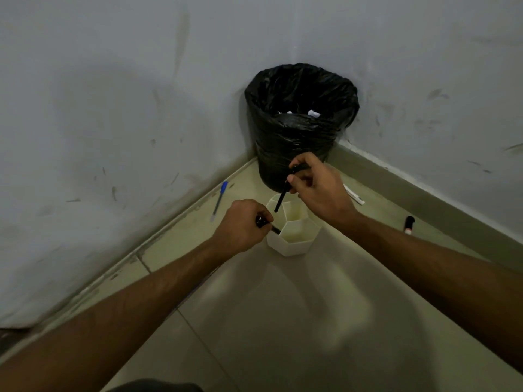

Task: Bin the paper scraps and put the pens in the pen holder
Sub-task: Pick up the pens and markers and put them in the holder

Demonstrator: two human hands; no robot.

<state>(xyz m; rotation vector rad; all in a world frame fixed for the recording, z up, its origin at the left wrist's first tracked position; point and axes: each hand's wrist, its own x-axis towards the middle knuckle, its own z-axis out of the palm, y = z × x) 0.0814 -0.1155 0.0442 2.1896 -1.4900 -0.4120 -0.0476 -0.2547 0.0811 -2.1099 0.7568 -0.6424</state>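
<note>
A white pen holder [294,241] with hexagonal cells stands on the floor in front of a bin [300,131] lined with a black bag; white paper scraps [313,113] lie inside it. My left hand [240,227] is shut on a black pen [264,222] at the holder's left rim, tip pointing into it. My right hand [319,188] grips another black pen [281,198], tilted with its tip over a rear cell. A blue-capped pen [220,199] lies by the left wall. A white pen [353,195] and a black marker [409,224] lie on the floor at the right.
The bin sits in the corner of two scuffed grey walls [113,123]. A skirting board [424,193] runs along the right wall. Pale floor tiles [283,321] stretch towards me between my forearms.
</note>
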